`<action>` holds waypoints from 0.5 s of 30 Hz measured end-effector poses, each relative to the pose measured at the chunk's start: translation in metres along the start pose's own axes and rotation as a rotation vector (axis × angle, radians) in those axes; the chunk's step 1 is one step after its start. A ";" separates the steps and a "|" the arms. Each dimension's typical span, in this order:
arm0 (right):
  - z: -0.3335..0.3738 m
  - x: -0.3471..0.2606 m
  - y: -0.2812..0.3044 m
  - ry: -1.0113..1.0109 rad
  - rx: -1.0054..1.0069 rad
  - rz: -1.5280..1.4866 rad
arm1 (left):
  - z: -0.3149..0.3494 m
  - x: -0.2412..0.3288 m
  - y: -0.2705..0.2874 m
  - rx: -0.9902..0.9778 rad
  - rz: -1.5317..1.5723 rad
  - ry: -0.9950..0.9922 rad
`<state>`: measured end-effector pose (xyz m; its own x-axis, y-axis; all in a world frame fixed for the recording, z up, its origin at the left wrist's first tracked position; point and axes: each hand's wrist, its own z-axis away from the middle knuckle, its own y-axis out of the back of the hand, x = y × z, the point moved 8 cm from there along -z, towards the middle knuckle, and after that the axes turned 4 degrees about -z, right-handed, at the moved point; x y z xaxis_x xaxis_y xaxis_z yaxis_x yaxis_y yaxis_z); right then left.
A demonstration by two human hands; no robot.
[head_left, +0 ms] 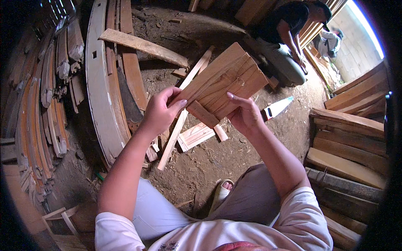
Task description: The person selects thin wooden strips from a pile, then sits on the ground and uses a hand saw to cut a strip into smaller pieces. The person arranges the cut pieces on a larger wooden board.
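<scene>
Before me, above the dirt floor, my two hands hold wooden boards (238, 83) at a slant. A longer board and a wider grained piece lie against each other, with a small block (202, 113) at their near end; whether they are fastened, I cannot tell. My left hand (164, 109) pinches the left edge between thumb and curled fingers. On the right, my right hand (245, 115) grips the lower right side, thumb flat on the face and fingers hidden beneath. Just past that hand lies a handsaw (277, 108) with a pale blade.
A thin wooden strip (171, 146) and a short plank (197, 136) lie on the floor below the boards. Long planks (94, 83) run along the left, beside stacked timber (50, 113). More timber (347, 154) is piled at right. A person (284, 42) crouches far right; another is beyond.
</scene>
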<state>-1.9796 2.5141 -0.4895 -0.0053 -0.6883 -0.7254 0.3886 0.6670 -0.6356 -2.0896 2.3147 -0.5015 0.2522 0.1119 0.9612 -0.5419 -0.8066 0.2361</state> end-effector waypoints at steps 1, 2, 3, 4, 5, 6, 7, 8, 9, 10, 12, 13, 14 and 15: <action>0.000 0.001 -0.001 -0.007 -0.004 -0.001 | 0.000 -0.001 0.001 -0.001 0.004 -0.001; 0.000 0.000 0.001 -0.006 -0.001 -0.004 | -0.001 0.000 -0.001 -0.006 0.011 -0.004; -0.002 0.001 0.005 -0.005 0.001 -0.008 | -0.002 0.001 -0.003 -0.011 0.019 -0.007; -0.002 0.001 0.008 -0.004 0.004 -0.012 | -0.002 0.001 -0.004 -0.018 0.017 0.004; -0.002 0.000 0.006 -0.004 -0.006 -0.013 | -0.001 0.004 -0.004 -0.023 0.013 0.016; -0.001 -0.001 0.003 -0.003 -0.016 -0.013 | 0.000 0.004 -0.003 -0.028 0.009 0.028; 0.000 -0.001 0.001 -0.001 -0.025 -0.014 | -0.001 0.003 -0.004 -0.024 0.019 0.021; 0.000 -0.001 0.001 0.003 -0.031 -0.020 | -0.002 0.001 -0.005 -0.021 0.030 0.015; -0.001 -0.001 0.001 0.007 -0.037 -0.026 | -0.002 0.000 -0.005 -0.018 0.042 0.008; -0.001 -0.001 0.001 0.011 -0.043 -0.032 | -0.002 -0.003 -0.005 -0.022 0.052 0.024; -0.002 0.001 0.003 0.006 -0.030 -0.053 | -0.002 -0.006 -0.006 -0.029 0.073 0.057; -0.003 0.002 0.004 0.003 -0.023 -0.063 | -0.002 -0.006 -0.007 -0.035 0.084 0.053; -0.004 0.002 0.005 0.004 -0.025 -0.062 | -0.003 -0.006 -0.007 -0.040 0.094 0.050; -0.004 0.003 0.006 0.004 -0.028 -0.061 | -0.003 -0.006 -0.008 -0.045 0.104 0.046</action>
<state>-1.9809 2.5176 -0.4964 -0.0318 -0.7269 -0.6860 0.3620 0.6314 -0.6858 -2.0892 2.3220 -0.5085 0.1567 0.0565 0.9860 -0.5991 -0.7883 0.1404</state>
